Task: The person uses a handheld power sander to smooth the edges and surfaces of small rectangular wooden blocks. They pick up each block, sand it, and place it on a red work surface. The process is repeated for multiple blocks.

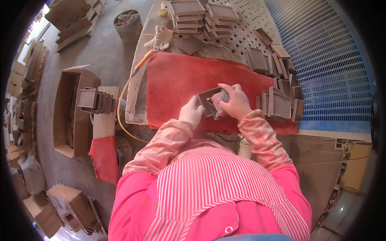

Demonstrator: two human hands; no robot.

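Note:
On a red cloth [178, 78] lies a shallow dark square tray [207, 104]. My left hand [191, 113], in a pale knitted glove, steadies the tray at its left edge. With my bare right hand [236, 101] I grip a hand-held power sander [219, 102] with a pinkish, dusty body, its pad over the inside of the tray. The pad's underside is hidden. Patterned sleeve covers reach both wrists. To the right of my right hand, several similar trays [280, 104] lean against one another on the cloth.
Stacked trays [187, 7] and a white glove [162, 38] sit on the perforated tabletop [250, 27]. An air hose [122, 99] with an orange nozzle hangs off the left edge. Beyond stand a bin [128, 27] and a cardboard box [81, 120]. A blue slotted panel [328, 72] borders the right.

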